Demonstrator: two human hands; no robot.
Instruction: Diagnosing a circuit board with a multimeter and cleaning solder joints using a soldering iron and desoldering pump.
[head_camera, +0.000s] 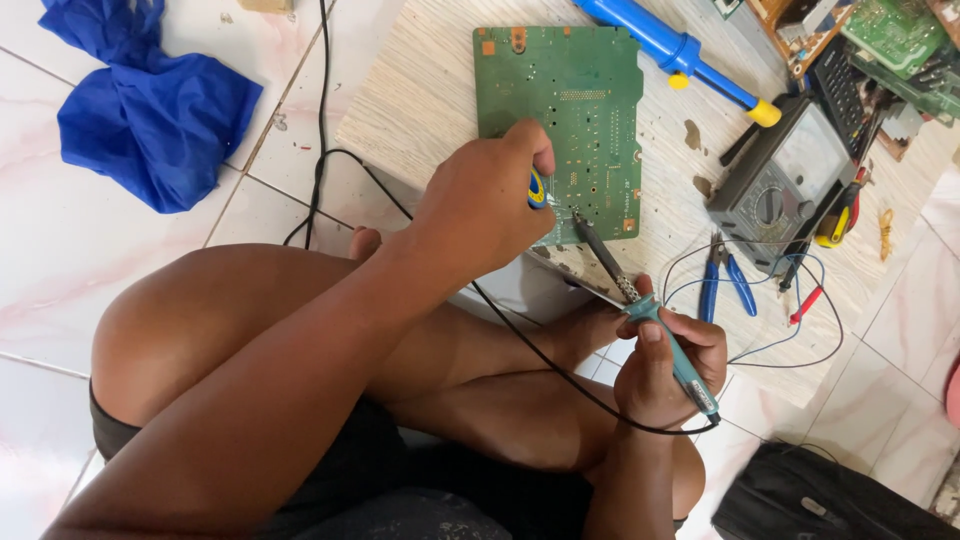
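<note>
1. White floor tiles (60, 270) run under everything I see from the head view; a pale wooden board (430, 90) lies on them as the working surface, with a blue cloth (150, 110) crumpled well off to its left.
2. On the board lies a green circuit board (560, 110), flat, its long axis running away from me.
3. My left hand (485, 205) is closed, pinching a small blue-and-yellow item (537, 188) I cannot identify, and rests on the circuit board's near edge.
4. My right hand (665, 370) is wrapped around the teal handle of a soldering iron (640, 300). The iron's long axis slants up and to the left, its tip touching the circuit board just beside my left thumb.
5. So the contact point lies ahead and left of my right hand, and my left hand is the nearer one to it.
6. Right of the circuit board sit a grey multimeter (775, 190), blue-handled pliers (725, 285) and a blue desoldering pump (680, 50); the iron's black cord (540, 355) trails across my legs.
</note>
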